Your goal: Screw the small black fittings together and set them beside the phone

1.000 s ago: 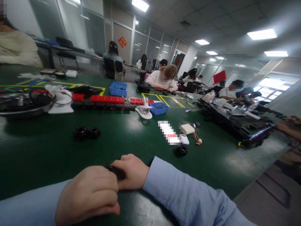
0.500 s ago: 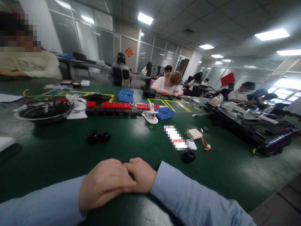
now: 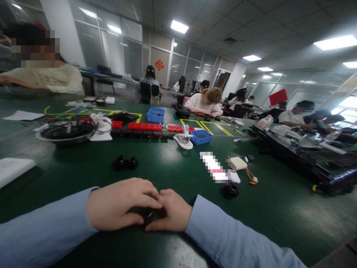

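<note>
Fingers [image 3: 149,201] of our left hand [image 3: 119,204] and right hand [image 3: 177,211] curve around a mostly hidden black part [image 3: 148,214], though we cannot tell whether they pinch it.

Black parts [image 3: 120,161] flank free room; clamp [image 3: 184,141] stands beyond.

Deep green, set off by red, blue and yellow

The tabletop [image 3: 170,167] is dark green with pale glare. Around the hands, the left sleeve [image 3: 47,223] at nine o'clock and right sleeve [image 3: 231,232] at four are plain light blue; the partly hidden piece [image 3: 148,216] between them is black. From there, two ring-shaped parts [image 3: 119,162] at eleven and a lone ring [image 3: 231,190] near three are also black. Around twelve come red blocks [image 3: 145,125] with black sides and a blue bin [image 3: 156,115]; towards one, yellow tape [image 3: 205,128]. Between two and three, a cream case [image 3: 238,163] neighbours an orange cord [image 3: 250,174].
</note>
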Available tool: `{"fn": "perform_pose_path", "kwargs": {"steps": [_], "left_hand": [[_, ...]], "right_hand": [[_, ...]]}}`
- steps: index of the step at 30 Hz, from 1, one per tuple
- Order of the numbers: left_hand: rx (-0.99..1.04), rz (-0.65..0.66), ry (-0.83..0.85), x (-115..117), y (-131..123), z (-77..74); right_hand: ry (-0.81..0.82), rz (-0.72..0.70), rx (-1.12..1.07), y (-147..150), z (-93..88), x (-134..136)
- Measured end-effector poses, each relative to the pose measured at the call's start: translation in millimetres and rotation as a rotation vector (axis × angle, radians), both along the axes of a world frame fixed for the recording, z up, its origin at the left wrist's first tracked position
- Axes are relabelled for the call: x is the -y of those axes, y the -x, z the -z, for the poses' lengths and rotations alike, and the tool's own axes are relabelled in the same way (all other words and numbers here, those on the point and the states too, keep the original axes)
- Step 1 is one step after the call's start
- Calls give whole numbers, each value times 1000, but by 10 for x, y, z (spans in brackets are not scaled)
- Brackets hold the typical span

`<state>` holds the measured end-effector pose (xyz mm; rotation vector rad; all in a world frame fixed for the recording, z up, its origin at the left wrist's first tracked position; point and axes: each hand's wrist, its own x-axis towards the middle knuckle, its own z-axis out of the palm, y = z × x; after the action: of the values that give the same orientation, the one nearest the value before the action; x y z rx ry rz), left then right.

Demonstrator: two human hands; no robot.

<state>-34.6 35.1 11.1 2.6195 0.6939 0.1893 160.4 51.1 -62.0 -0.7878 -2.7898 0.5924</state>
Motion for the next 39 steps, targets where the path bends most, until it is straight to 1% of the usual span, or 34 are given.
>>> {"fn": "perform_pose_path", "kwargs": {"steps": [4, 7, 15, 19, 27, 29, 32, 36, 39], "left_hand": [[-82, 46, 44, -67, 43, -41], [-86, 48, 10, -70, 38, -41], [-141, -37, -59, -25, 9, -18], [-174, -111, -80, 37, -19, -29], [-258, -231, -149, 132, -164, -69], [-284, -258, -172, 148, -201, -47], [-306, -283, -239, 166, -229, 26], [-284, -335, -364, 200, -247, 132], [-271, -388, -426, 240, -283, 160]], "right_hand": [[-15, -7, 8, 10, -31, 6], [-23, -6, 10, 12, -21, 6], [10, 0, -24, -9, -35, 6], [-7, 12, -9, -9, -19, 3], [-40, 44, 11, -3, -19, 26], [-50, 49, 10, -2, -19, 31], [-67, 57, 7, 3, -3, 34], [-104, 61, 5, 5, 25, 34], [-106, 72, 6, 6, 17, 37]]}}
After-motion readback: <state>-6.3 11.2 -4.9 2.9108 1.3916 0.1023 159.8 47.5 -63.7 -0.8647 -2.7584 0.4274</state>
